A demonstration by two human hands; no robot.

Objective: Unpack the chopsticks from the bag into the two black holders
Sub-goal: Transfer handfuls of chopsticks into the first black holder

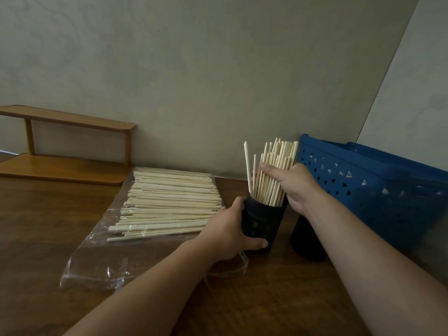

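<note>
A black holder (pixel 265 220) stands tilted on the wooden table, and my left hand (pixel 228 229) grips its side. A bundle of pale wooden chopsticks (pixel 274 173) sticks up out of it, with my right hand (pixel 294 184) wrapped around the bundle just above the rim. A second black holder (pixel 306 238) stands to the right, partly hidden behind my right forearm. To the left lies a clear plastic bag (pixel 101 263), flat on the table, with a pile of several chopsticks (pixel 169 207) on its far half.
A blue perforated basket (pixel 378 190) stands at the right against the wall. A small wooden shelf (pixel 72 146) sits at the back left. The wall runs close behind everything. The brown table (pixel 278 299) reaches to the near edge of view.
</note>
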